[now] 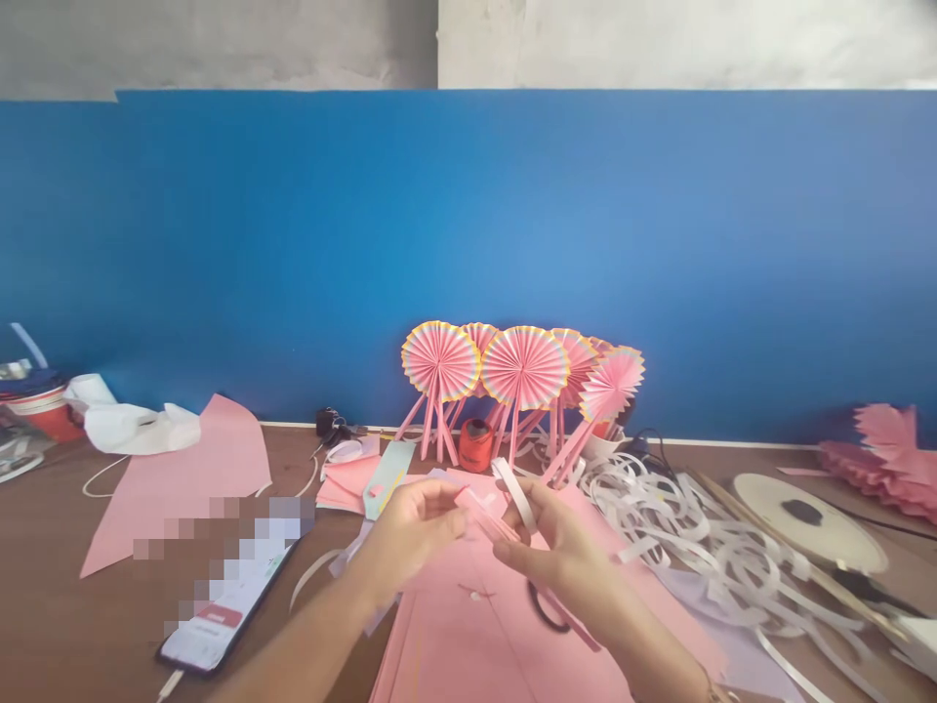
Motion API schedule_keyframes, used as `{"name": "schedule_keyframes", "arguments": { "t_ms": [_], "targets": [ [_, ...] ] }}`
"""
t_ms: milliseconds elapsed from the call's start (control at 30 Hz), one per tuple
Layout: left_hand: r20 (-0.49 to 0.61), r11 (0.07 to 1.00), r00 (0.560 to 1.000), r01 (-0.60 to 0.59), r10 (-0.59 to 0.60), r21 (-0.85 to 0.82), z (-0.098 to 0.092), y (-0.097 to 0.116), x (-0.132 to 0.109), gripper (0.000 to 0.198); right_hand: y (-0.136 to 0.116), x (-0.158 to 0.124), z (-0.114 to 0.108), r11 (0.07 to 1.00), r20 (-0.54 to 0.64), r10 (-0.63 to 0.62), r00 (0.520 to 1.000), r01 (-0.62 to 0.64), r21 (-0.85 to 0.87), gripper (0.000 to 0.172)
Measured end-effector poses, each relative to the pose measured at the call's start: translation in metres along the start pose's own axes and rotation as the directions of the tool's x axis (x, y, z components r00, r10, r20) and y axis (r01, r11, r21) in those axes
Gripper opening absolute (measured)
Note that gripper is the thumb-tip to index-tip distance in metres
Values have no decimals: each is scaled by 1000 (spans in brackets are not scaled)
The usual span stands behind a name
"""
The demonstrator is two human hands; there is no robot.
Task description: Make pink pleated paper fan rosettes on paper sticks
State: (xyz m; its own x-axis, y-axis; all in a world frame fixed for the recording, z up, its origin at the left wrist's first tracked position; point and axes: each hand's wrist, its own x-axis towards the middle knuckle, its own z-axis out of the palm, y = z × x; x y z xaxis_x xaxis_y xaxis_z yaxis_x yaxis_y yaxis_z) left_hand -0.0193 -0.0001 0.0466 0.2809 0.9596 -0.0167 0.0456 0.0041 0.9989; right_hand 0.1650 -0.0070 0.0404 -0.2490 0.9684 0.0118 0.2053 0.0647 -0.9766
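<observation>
My left hand [407, 532] and my right hand [557, 542] meet over a pink paper sheet [468, 635], both pinching a small folded pink paper piece [483, 513]. A white strip [514, 493] sticks up by my right fingers. Behind, several finished pink pleated paper fans on sticks [523, 376] lean against the blue wall. Black scissors [546, 610] lie partly hidden under my right wrist.
A phone [226, 605] lies at the front left on a brown table [65, 625]. A pile of white paper strips [703, 547], a round white roll [805, 513], a red spool [475, 444], a larger pink sheet [183, 478] and a red cup [44, 405] surround the work spot.
</observation>
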Motion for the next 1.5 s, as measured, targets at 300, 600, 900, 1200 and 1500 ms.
{"name": "schedule_keyframes", "arguments": {
  "t_ms": [300,600,900,1200,1500],
  "targets": [
    [-327,982,932,-107,154,159,9,-29,14,24,-3,-4,-13,909,-199,-240,950,149,-389,30],
    [-369,919,867,-216,336,329,23,-31,2,16,-12,-25,16,950,-22,-73,997,63,-306,29],
    [-193,979,960,-206,202,3,20,-20,0,24,-8,-18,12,955,0,-110,994,106,-277,27],
    [-155,660,762,-417,629,625,10,-31,-1,26,1,-17,10,891,-34,-217,976,184,-415,28],
    [132,386,676,-558,725,734,6,-30,-6,51,2,-12,8,797,1,-332,943,281,-535,21]
  ]
}}
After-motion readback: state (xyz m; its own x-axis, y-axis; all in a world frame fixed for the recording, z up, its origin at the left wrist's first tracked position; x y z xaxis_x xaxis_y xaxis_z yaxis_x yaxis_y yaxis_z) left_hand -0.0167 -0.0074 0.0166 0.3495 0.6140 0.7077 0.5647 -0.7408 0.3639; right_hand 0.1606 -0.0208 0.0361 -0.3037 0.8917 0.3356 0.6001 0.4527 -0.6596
